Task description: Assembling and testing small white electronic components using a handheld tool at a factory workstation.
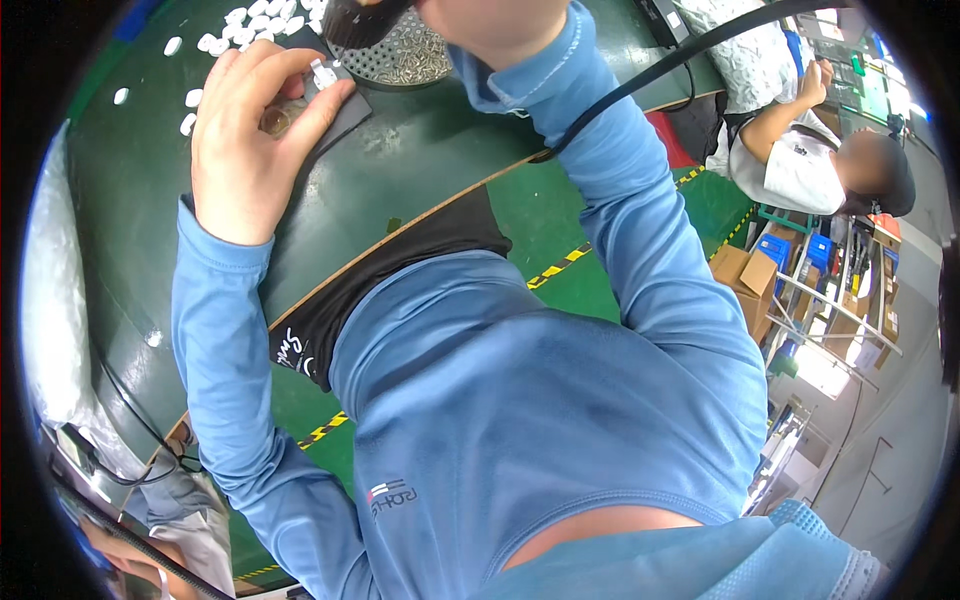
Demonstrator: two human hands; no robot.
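Note:
My left hand is curled over a dark flat block on the green table, thumb and fingers closing around a small white part at the block's upper end. A small round brownish spot shows beneath the palm. At the top edge, my right hand is partly cut off by the frame. Beside it is a dark rounded object, with what looks like a fingertip on it; most of my right fingers are out of sight. Under that object, a perforated metal dish holds many small screws.
Several white oval pieces lie beyond my left hand, a few scattered leftward. A black cable crosses over my right sleeve. Clear plastic wrapping lines the left side. Another person sits at the right; cardboard boxes stand behind.

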